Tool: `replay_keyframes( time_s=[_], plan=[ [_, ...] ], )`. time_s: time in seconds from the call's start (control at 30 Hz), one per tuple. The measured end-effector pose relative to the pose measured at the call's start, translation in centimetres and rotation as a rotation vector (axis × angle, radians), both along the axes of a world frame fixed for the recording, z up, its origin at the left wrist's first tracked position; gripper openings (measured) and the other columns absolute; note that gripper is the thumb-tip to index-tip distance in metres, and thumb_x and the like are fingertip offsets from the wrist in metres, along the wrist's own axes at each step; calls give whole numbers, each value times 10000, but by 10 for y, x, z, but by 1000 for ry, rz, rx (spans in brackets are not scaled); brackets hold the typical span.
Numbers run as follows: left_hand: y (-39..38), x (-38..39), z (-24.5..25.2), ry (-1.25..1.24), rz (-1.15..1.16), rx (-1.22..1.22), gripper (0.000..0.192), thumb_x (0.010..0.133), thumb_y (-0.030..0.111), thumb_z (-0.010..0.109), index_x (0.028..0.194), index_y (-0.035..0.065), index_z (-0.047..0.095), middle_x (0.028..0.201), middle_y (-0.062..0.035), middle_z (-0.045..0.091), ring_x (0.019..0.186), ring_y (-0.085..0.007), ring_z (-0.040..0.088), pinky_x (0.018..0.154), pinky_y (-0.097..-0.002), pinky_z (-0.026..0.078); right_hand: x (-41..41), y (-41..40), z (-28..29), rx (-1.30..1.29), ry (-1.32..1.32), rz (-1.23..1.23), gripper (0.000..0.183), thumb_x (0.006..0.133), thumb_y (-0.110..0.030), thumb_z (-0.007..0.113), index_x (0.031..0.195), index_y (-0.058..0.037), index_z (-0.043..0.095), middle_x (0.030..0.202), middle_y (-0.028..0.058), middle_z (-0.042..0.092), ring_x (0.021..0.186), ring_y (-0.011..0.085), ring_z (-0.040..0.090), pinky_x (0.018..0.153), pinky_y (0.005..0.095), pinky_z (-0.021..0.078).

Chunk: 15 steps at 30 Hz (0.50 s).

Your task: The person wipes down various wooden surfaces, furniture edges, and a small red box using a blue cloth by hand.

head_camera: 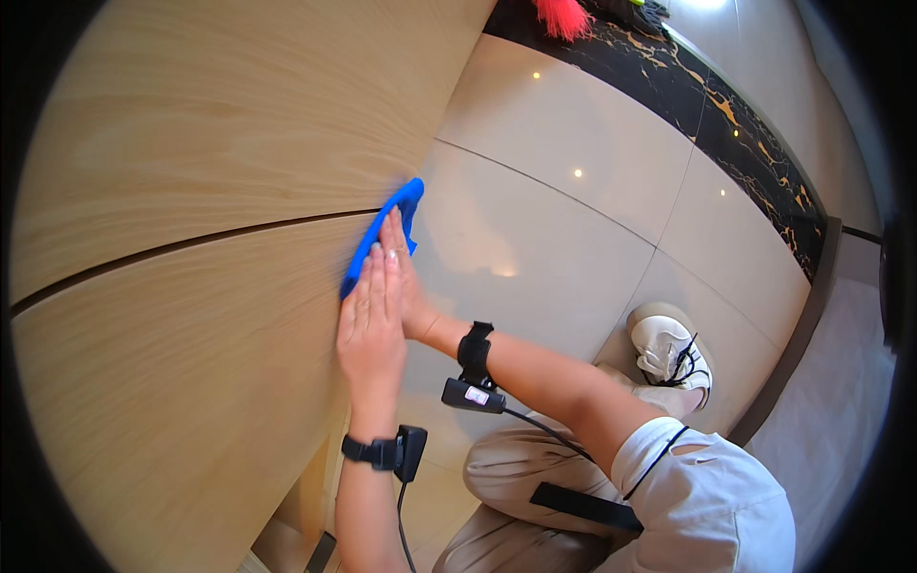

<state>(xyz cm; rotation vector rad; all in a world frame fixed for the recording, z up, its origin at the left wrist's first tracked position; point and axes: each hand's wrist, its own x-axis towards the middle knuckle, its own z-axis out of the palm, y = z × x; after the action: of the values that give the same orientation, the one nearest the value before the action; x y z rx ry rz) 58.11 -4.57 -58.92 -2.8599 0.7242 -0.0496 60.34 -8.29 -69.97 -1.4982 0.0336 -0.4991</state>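
Observation:
A blue cloth [370,240] is pressed against a pale wood-grain panel [215,154], which looks like a cabinet front with a dark gap running across it. The cloth lies over the right end of that gap. My right hand [405,276] holds it from the floor side, fingers straight and together near its upper part. Beside it, slightly overlapping, my left hand [371,315] rests flat on the cloth's lower part with the fingers extended. The palms and most of the cloth's contact face are hidden. Each wrist carries a black strap with a small cabled device.
Glossy beige floor tiles [530,215] stretch to the right, bordered by a black, gold-veined strip [716,107]. Red bristles [564,18] show at the top. My white shoe [670,347] stands on the tiles near a brown-edged frame [791,329]. Cables run from both wrist devices.

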Motion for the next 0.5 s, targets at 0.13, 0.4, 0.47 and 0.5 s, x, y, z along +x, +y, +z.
replay_keyframes(
  time_s=[0.13,0.4,0.47,0.5],
  plan=[
    [-6,7,-37,148,-25,-120,486,870,60,403,1354,88,385,1375,-80,432,1256,-202,424,1029,-338,333,-8,-19,-33,79,184,151,727,898,-213,520,1430,20,82,1501,208,68,1390,332,98,1119,332,126],
    [21,-10,-36,226,-100,29,453,867,67,426,1318,35,400,1324,-82,485,1210,-184,471,1013,-315,363,-47,4,-30,321,390,392,848,881,-269,563,1437,-31,-31,1346,224,402,1204,310,443,960,360,379],
    [35,-24,-31,297,-49,28,450,859,66,425,1307,32,414,1326,-95,482,1222,-207,460,1020,-336,354,-59,18,-30,411,460,552,862,875,-277,568,1437,-50,-44,1364,214,376,1220,300,422,984,354,357],
    [41,-31,-29,368,2,16,446,850,64,424,1295,29,429,1327,-108,479,1233,-230,450,1026,-357,345,-65,25,-27,411,451,560,846,874,-269,560,1433,-32,-29,1387,214,337,1247,311,387,1013,357,328]
  ],
)
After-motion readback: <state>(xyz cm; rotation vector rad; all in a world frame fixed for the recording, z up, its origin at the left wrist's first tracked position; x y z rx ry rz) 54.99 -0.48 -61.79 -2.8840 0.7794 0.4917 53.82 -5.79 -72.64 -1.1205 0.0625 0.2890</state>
